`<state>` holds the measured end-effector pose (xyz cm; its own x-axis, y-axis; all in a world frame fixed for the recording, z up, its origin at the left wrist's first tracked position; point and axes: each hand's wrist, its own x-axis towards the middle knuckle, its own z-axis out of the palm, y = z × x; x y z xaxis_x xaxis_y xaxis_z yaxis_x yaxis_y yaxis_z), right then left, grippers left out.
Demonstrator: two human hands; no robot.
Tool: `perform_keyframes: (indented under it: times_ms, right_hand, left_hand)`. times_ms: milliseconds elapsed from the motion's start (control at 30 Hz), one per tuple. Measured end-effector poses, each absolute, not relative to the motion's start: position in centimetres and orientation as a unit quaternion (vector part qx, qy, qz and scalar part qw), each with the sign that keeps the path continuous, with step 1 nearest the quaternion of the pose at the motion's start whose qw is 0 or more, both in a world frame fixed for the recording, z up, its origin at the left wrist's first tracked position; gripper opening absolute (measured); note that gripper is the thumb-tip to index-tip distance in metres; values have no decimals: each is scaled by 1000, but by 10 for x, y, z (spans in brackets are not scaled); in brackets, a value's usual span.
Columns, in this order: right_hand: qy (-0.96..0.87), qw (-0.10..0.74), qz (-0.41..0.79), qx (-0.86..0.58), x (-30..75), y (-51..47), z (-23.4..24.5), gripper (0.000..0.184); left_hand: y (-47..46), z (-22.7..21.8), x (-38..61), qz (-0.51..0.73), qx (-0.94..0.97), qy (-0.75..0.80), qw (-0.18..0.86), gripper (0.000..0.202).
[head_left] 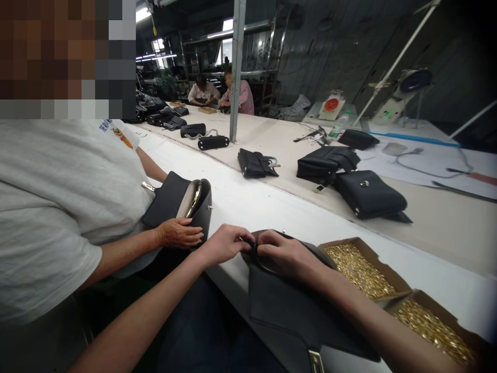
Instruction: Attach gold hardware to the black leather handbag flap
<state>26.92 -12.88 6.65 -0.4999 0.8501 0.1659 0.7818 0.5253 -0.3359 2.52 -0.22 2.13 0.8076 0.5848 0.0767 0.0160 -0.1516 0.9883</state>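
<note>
Closest to the camera is the black bag (287, 311). It's draped over the near edge of the white table (248, 202), with the flap hanging down and a gold clasp (316, 361) at the bottom.

Going left to right, a co-worker in a grey tee sits on the left, with their hand (178, 233) resting on an open black purse (194, 199). Next comes the left hand (225, 243) and then the right hand (285, 254). Both are pinched tight on the bag's top edge, fingertips almost meeting. There might be a small fitting between them, but honestly it's too dark to tell.

Just right of the bag are cardboard boxes (341, 241) full of little gold parts (359, 272). Further back on the right are more black bags (368, 194).

As for handling, the bag looks like soft faux leather, so I'd guess it's light and floppy, and smooth enough to slide on that table. The flap will flop around if it's lifted by a corner. I'd grab it at the top rim, where it looks stiffer, and keep fingers off the clasp since that plating probably scratches easily.
</note>
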Motion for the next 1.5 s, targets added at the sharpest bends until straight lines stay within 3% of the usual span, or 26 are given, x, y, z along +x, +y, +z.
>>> perform_keyframes:
  times_ms: [67, 200, 300, 633, 767, 867, 967, 1100, 1367, 1500]
  right_hand:
    - [-858, 168, 114, -472, 270, -131, 63, 15]
    - [-862, 179, 121, -458, 271, -129, 60, 13]
    - [-870, 186, 103, -446, 271, -123, 57, 18]
    - [-861, 238, 101, -438, 272, -117, 45, 28]
    - [-844, 260, 146, -445, 271, -116, 47, 27]
    - [-833, 284, 179, -440, 269, -107, 54, 20]
    - [-815, 309, 198, -449, 265, -91, 62, 13]
    - [-808, 273, 229, -469, 259, -72, 72, 18]
    - [-822, 212, 226, -478, 268, -67, 72, 17]
    - [-825, 210, 242, -466, 276, -74, 73, 12]
  left_hand:
    - [3, 11, 30, 218, 696, 194, 656, 26]
    - [10, 5, 26, 170, 651, 122, 730, 56]
    - [8, 8, 20, 169, 631, 130, 746, 65]
    - [15, -24, 34, 220, 641, 158, 718, 42]
    - [13, 1, 26, 174, 661, 144, 716, 50]
    - [1, 31, 29, 151, 732, 233, 622, 54]
    - [-9, 41, 39, 203, 732, 323, 565, 40]
    - [-6, 26, 40, 235, 639, 326, 657, 21]
    - [0, 0, 34, 249, 533, 288, 755, 33]
    - [7, -5, 39, 221, 481, 280, 801, 53]
